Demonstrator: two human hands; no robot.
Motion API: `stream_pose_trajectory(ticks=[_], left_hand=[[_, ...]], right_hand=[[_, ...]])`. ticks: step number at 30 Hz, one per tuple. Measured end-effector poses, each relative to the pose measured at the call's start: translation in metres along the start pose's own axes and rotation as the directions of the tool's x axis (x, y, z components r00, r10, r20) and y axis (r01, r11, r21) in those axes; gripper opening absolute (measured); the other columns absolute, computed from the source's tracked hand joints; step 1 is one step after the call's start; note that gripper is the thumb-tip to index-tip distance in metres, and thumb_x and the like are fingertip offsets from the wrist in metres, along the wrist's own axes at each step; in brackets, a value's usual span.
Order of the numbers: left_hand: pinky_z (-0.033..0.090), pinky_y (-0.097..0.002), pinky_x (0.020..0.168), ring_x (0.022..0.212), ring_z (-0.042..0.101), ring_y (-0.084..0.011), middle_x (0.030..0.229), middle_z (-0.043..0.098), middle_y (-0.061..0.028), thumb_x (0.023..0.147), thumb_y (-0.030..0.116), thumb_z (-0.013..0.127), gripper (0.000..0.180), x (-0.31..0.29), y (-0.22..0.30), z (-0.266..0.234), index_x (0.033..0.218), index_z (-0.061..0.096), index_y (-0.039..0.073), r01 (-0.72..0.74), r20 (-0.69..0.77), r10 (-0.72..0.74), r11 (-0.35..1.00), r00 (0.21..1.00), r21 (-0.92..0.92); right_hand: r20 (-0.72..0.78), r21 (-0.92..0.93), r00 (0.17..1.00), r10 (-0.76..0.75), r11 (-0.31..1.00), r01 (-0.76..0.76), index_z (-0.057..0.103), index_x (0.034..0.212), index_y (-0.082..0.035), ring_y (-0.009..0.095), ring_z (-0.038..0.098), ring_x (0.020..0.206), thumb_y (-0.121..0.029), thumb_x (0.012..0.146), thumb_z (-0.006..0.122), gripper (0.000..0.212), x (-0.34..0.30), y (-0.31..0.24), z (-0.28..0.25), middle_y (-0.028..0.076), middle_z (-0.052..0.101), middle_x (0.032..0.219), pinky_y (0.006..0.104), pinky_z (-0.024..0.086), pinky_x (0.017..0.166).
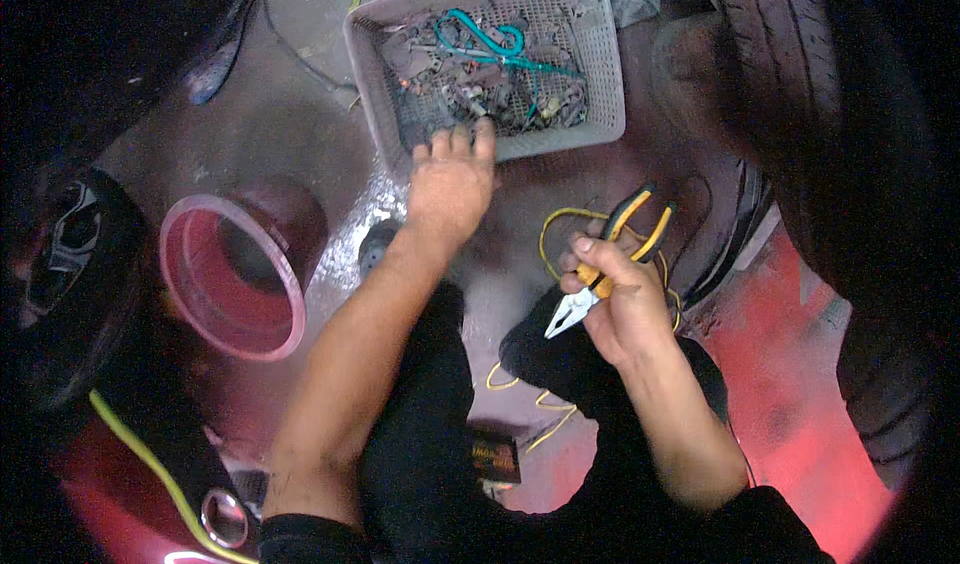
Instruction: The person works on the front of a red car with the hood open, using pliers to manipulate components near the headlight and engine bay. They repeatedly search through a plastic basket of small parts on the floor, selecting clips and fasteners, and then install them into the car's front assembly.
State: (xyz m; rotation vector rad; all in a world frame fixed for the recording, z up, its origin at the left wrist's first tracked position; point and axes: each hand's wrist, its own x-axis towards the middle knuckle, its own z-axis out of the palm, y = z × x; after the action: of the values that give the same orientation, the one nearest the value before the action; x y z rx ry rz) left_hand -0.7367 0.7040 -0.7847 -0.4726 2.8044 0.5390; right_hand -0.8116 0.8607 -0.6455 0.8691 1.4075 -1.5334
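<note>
My left hand is at the near rim of a grey plastic basket, its fingers hooked over the edge; the thumb is hidden. Inside the basket lie many small dirty parts and a teal strap-like cord. My right hand holds pliers with yellow and black handles. Their silver jaws point down and left, slightly apart, with nothing between them. The pliers are clear of the basket, above my right knee.
A pink bucket lies tipped to the left, near a wheel. Tyres stand at the right. A thin yellow cord loops on the floor around my right leg. A small dark box lies between my legs.
</note>
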Motion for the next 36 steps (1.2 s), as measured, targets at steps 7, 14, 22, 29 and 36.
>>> stream_pose_trajectory(ticks=[7, 14, 22, 29, 36], left_hand=[[0.054, -0.0436, 0.079, 0.094, 0.066, -0.0297, 0.093, 0.071, -0.014, 0.084, 0.015, 0.057, 0.018, 0.013, -0.035, 0.052, 0.094, 0.067, 0.004, -0.012, 0.293, -0.037, 0.987, 0.955, 0.162], [0.049, -0.0468, 0.085, 0.098, 0.066, -0.0298, 0.094, 0.072, -0.0111, 0.087, 0.019, 0.057, 0.019, 0.049, -0.023, -0.012, 0.095, 0.072, 0.01, -0.127, 0.575, -0.129, 0.915, 0.808, 0.383], [0.043, -0.0521, 0.103, 0.132, 0.046, -0.0325, 0.139, 0.052, -0.0138, 0.09, 0.016, 0.051, 0.052, 0.162, -0.001, 0.037, 0.141, 0.046, 0.012, -0.416, 0.093, 0.407, 0.864, 0.908, 0.284], [0.034, -0.057, 0.109, 0.142, 0.035, -0.0324, 0.156, 0.036, -0.0065, 0.092, 0.022, 0.051, 0.06, 0.147, -0.043, 0.081, 0.149, 0.038, 0.016, -0.436, 0.231, 0.378, 0.846, 0.897, 0.306], [0.03, -0.0584, 0.11, 0.133, 0.044, -0.0284, 0.134, 0.058, -0.0029, 0.089, 0.024, 0.056, 0.037, 0.132, -0.076, 0.038, 0.124, 0.063, 0.016, -0.249, 0.189, 0.172, 0.803, 0.967, 0.542]], right_hand=[[0.223, -0.162, 0.947, -0.232, 0.949, 0.271, 0.054, 0.102, -0.006, 0.015, 0.058, 0.075, -0.007, 0.085, 0.068, 0.022, 0.086, -0.055, 0.003, 0.004, 0.058, 0.085, 0.0292, 0.05, 0.067], [0.431, -0.044, 0.784, -0.447, 0.857, 0.513, 0.062, 0.091, -0.006, 0.017, 0.064, 0.075, -0.007, 0.082, 0.072, 0.013, 0.146, -0.172, 0.007, 0.005, 0.065, 0.082, 0.029, 0.053, 0.069], [0.352, -0.055, 0.808, -0.473, 0.851, 0.522, 0.063, 0.093, -0.005, 0.019, 0.066, 0.08, -0.005, 0.082, 0.072, 0.014, 0.128, -0.153, -0.018, 0.006, 0.066, 0.085, 0.0296, 0.052, 0.068], [0.346, -0.084, 0.793, -0.502, 0.825, 0.559, 0.06, 0.102, -0.005, 0.02, 0.067, 0.082, -0.003, 0.083, 0.072, 0.022, 0.115, -0.15, -0.038, 0.007, 0.066, 0.088, 0.0295, 0.053, 0.069], [0.333, -0.134, 0.838, -0.433, 0.858, 0.496, 0.062, 0.108, -0.001, 0.02, 0.065, 0.093, -0.002, 0.086, 0.069, 0.023, 0.12, -0.16, -0.039, 0.007, 0.066, 0.098, 0.032, 0.051, 0.075]])
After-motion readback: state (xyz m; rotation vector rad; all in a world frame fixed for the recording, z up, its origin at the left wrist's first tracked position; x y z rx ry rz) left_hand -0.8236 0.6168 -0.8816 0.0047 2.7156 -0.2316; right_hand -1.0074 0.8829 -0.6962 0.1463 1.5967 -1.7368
